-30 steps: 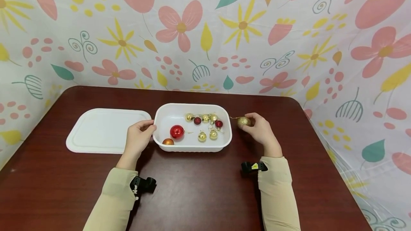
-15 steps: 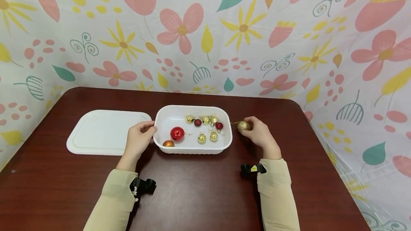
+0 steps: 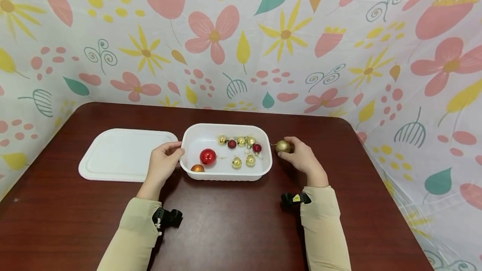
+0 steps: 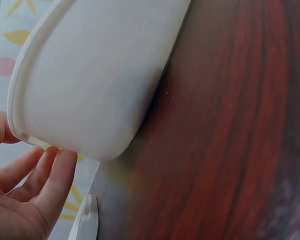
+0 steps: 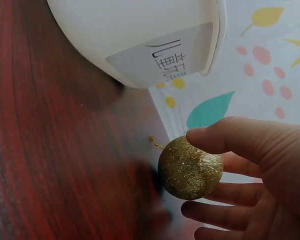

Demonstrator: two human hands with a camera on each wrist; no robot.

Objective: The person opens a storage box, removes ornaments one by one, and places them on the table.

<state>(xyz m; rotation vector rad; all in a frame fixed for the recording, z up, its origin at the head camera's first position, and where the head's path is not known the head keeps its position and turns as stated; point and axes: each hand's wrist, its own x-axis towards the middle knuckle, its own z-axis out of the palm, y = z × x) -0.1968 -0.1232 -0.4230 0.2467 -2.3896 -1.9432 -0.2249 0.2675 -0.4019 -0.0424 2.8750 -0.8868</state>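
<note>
A white plastic tub [image 3: 192, 134] stands mid-table and holds several small baubles, among them a larger red bauble [image 3: 207, 156] and an orange one [image 3: 197, 168]. My left hand [image 3: 162, 162] grips the tub's left rim [image 4: 20, 120], thumb over the edge. My right hand [image 3: 301, 157] pinches a gold glitter bauble [image 3: 283, 147] just right of the tub, a thin gold string trailing towards the rim. The right wrist view shows the glitter bauble [image 5: 190, 168] between thumb and fingers, beside the tub's labelled end wall [image 5: 160, 55].
A white lid [image 3: 120, 154] lies flat on the dark wooden table [image 3: 233, 221], left of the tub. A floral backdrop [image 3: 241, 41] closes off the far and right sides. Black wrist cameras [image 3: 167, 217] sit on both sleeves.
My right hand has carried the gold glitter bauble a little leftwards, closer to the tub's right rim. The left hand keeps its hold on the tub.
</note>
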